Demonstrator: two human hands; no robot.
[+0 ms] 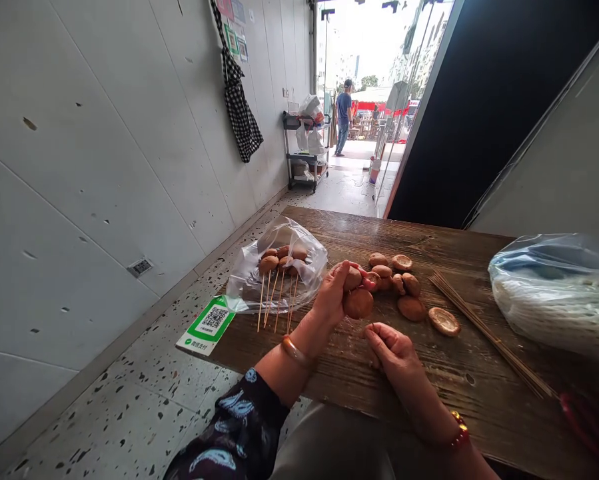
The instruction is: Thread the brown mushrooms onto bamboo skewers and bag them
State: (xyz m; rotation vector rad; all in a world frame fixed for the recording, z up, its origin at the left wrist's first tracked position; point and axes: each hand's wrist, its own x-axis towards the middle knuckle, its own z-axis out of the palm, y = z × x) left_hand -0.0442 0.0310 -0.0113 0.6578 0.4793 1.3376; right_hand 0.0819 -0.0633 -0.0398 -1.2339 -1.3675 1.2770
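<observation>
My left hand point(333, 293) is closed round a brown mushroom cap point(353, 279). Another smooth brown cap point(359, 304) sits just under its fingers; whether it is held too I cannot tell. Lower and to the right, my right hand point(392, 348) is closed in a pinch, thumb against forefinger; what lies between the fingertips is too small to make out. Beyond the hands is a group of loose mushrooms point(411, 308), with one cap point(444, 321) lying underside up. To the left, a clear plastic bag point(239, 270) holds mushrooms on thin skewers point(275, 310), whose ends stick out towards me.
A bundle of bare skewers point(489, 333) lies slantwise on the wooden table point(349, 233). At the right stands a large plastic bag point(554, 287) with white netting inside. A green QR-code card point(212, 325) is at the left edge. Farther off are a cart point(306, 157) and a person point(344, 117) outside.
</observation>
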